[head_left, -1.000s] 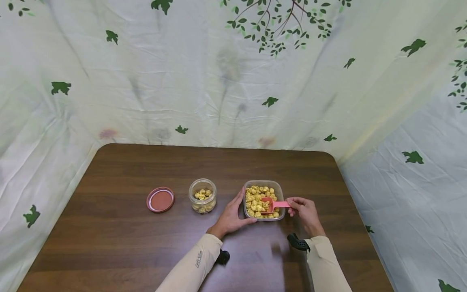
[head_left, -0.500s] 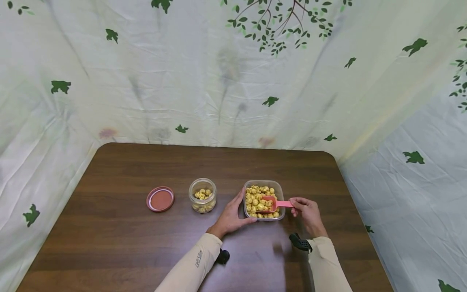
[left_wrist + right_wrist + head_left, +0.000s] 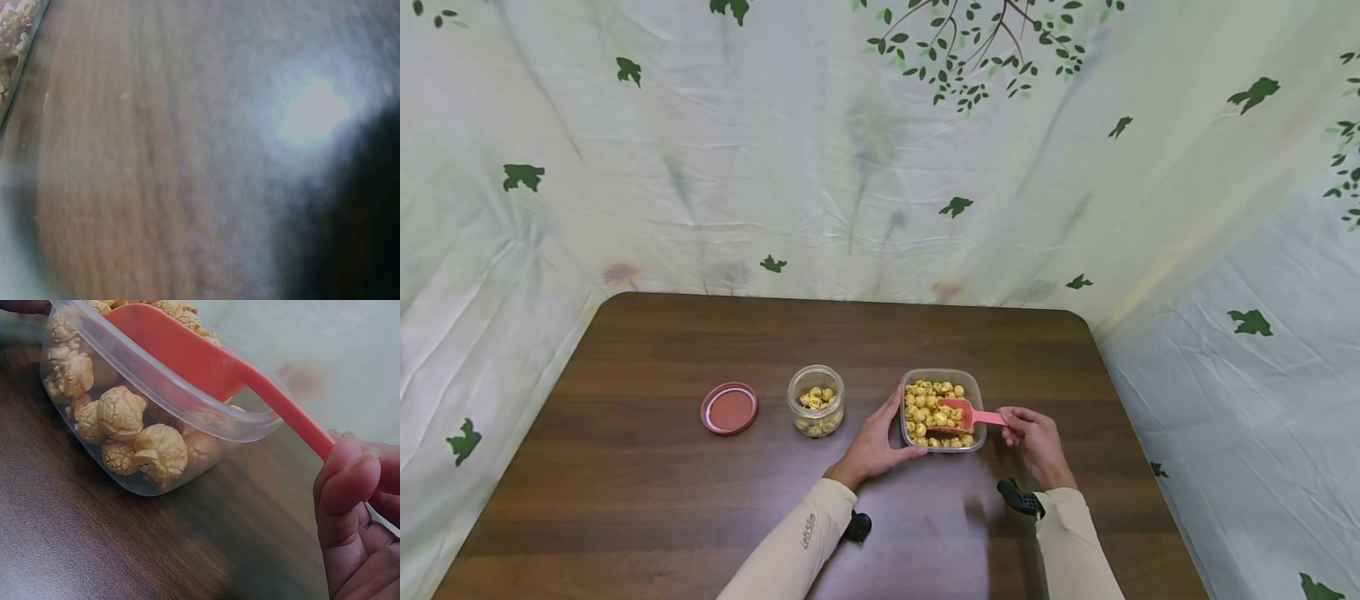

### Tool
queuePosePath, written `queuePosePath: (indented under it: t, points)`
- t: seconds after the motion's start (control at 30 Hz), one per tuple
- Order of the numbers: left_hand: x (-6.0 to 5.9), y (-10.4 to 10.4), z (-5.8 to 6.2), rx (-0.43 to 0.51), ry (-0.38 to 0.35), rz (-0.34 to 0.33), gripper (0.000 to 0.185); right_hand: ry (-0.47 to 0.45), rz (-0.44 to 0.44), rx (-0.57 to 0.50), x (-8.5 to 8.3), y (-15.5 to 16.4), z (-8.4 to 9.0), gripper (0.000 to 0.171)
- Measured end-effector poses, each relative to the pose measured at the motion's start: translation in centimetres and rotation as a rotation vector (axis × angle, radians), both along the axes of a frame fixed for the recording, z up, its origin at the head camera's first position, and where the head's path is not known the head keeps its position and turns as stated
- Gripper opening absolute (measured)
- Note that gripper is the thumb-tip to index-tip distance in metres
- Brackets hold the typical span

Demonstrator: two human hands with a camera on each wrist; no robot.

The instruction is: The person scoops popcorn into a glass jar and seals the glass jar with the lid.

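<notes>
Left of centre in the head view, a reddish lid [image 3: 729, 409] is lying flat on the dark wooden tabletop [image 3: 647, 492], and just to its right a small clear jar [image 3: 816, 401] is standing upright and uncovered, with a few pale popcorn pieces sitting in it. Further right, the left hand [image 3: 877, 444] is being pressed against the near-left corner of the clear plastic container [image 3: 942, 410], with the thumb and fingers spread round that corner, so the container is being steadied rather than lifted; the left wrist view is too blurred to add anything beyond a strip of the tabletop. The container is holding a heap of popcorn [image 3: 925, 408], and the bowl of the pink scoop [image 3: 964, 414] is lying among those pieces, seen in the right wrist view as resting over the container's rim. The scoop's long axis is running roughly left to right across the frame, its bowl pointing toward the jar and its handle sticking out past the container's right wall. At the far right of the group, the handle's end is being pinched by the curled fingers of the right hand [image 3: 1036, 437], which is the nearer hand to the scoop; the jar is lying well to the left of it, beyond the left hand.
</notes>
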State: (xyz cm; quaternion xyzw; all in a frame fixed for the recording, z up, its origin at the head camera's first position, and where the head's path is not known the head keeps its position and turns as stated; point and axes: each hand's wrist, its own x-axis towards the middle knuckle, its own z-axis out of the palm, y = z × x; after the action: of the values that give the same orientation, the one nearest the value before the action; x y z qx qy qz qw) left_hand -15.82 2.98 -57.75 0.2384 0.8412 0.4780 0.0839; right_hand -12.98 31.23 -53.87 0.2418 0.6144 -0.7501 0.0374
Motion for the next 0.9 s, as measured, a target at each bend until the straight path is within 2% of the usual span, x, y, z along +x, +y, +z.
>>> queuePosePath:
  t: [0.17,0.43,0.67,0.9]
  points:
    - [-0.02,0.0,0.1,0.008,-0.001,-0.002,0.108,-0.001,-0.016,-0.039,-0.02,0.18,-0.12,0.019]
    - [-0.03,-0.01,-0.37,0.012,0.066,0.001,0.109,-0.027,-0.045,-0.085,-0.07,0.37,-0.24,0.023]
    - [0.04,-0.05,0.11,0.023,0.006,-0.001,0.108,-0.036,-0.061,-0.105,-0.02,0.43,-0.06,0.027]
    - [-0.02,0.01,0.1,0.004,-0.014,0.0,0.108,-0.053,-0.068,-0.094,0.07,0.52,0.2,0.019]
